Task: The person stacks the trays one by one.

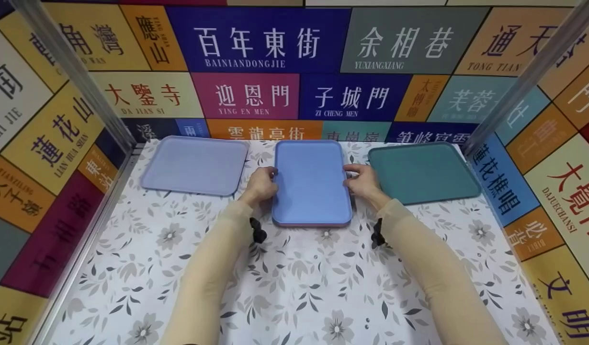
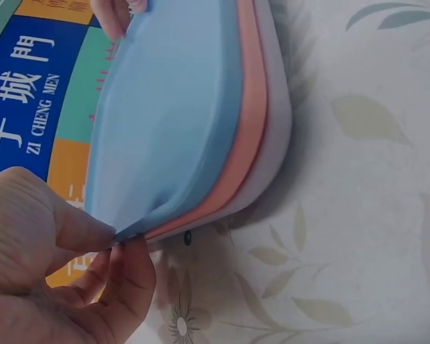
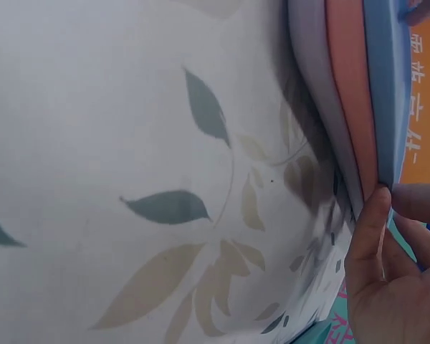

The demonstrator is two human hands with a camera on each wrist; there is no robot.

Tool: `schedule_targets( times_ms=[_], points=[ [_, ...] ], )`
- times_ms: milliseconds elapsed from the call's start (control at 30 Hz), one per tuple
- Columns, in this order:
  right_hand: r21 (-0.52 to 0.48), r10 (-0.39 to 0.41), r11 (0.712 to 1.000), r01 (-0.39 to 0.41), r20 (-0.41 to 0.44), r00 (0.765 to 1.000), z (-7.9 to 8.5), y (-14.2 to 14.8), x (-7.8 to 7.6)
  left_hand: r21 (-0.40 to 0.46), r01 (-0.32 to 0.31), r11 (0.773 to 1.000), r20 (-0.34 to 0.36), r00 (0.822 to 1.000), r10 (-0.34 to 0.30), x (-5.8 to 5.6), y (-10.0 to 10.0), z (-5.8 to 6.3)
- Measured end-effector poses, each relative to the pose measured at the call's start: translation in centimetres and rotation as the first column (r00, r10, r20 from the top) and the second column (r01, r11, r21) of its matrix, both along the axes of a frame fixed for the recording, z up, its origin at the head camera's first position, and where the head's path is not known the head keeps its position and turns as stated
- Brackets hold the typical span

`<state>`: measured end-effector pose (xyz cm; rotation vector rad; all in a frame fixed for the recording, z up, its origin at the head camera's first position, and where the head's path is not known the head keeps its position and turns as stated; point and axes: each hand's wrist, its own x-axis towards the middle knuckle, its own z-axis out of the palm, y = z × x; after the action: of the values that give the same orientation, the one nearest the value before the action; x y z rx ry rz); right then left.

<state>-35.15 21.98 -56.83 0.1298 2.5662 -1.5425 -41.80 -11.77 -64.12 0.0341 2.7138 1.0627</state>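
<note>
A light blue rectangular tray (image 1: 311, 183) lies on top of a stack in the middle of the table. Under it the left wrist view shows a salmon tray (image 2: 254, 86) and a pale lilac tray (image 2: 278, 115) at the bottom. My left hand (image 1: 262, 185) pinches the blue tray's left rim between thumb and fingers. At the opposite rim, my right hand (image 1: 364, 182) pinches the blue tray, its fingertips right by the salmon edge in the right wrist view. The lower trays are mostly hidden from above.
To the left lies a lavender tray (image 1: 195, 165), and a dark green tray (image 1: 424, 172) is on the right, close to the right hand. A white floral cloth (image 1: 294, 287) covers the table. Sign-printed panels (image 1: 256, 40) rise behind and on both sides.
</note>
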Motion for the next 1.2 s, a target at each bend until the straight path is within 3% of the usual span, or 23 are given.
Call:
schedule_targets(
  times_ms=[300, 600, 700, 733, 833, 933, 967, 1033, 1200],
  points=[
    [0.106, -0.013, 0.994, 0.014, -0.017, 1.0, 0.1, 0.0, -0.1, 0.01, 0.0, 1.0, -0.021, 1.0, 0.0, 0.4, 0.2, 0.4],
    [0.257, -0.024, 0.966, 0.034, -0.042, 0.999, 1.1, -0.6, -0.2, 0.022, -0.018, 1.0, -0.032, 0.999, 0.019, 0.9, -0.1, 0.7],
    [0.252, -0.052, 0.966, 0.061, -0.042, 0.998, 1.9, -1.1, 0.0, 0.05, -0.017, 0.999, -0.01, 1.0, 0.017, 0.6, -0.6, 0.5],
    [0.254, -0.06, 0.965, 0.071, -0.051, 0.997, 2.1, -1.3, 0.0, 0.062, -0.017, 0.998, 0.005, 1.0, 0.017, 1.4, -0.6, 1.7],
    [0.229, -0.065, 0.97, 0.079, -0.07, 0.995, 2.9, -2.1, 0.0, 0.087, 0.005, 0.996, -0.005, 1.0, -0.005, 2.1, -1.2, 3.1],
    [0.177, -0.047, 0.983, 0.057, -0.061, 0.997, 3.7, -3.3, -0.1, 0.091, 0.032, 0.995, -0.049, 0.998, -0.027, 1.9, -2.5, 3.7],
    [0.149, -0.041, 0.988, 0.048, -0.049, 0.998, 4.0, -3.8, -0.1, 0.086, 0.038, 0.996, -0.076, 0.997, -0.031, 1.0, -3.3, 2.8],
    [0.092, -0.034, 0.995, 0.036, -0.026, 0.999, 4.4, -4.9, -0.2, 0.113, 0.047, 0.992, -0.087, 0.996, -0.037, 0.3, -4.5, 2.6],
    [-0.084, -0.029, 0.996, 0.03, 0.017, 0.999, 5.3, -7.9, -0.2, 0.187, -0.004, 0.982, -0.02, 1.0, 0.007, 4.1, -6.0, 8.9]
  ],
)
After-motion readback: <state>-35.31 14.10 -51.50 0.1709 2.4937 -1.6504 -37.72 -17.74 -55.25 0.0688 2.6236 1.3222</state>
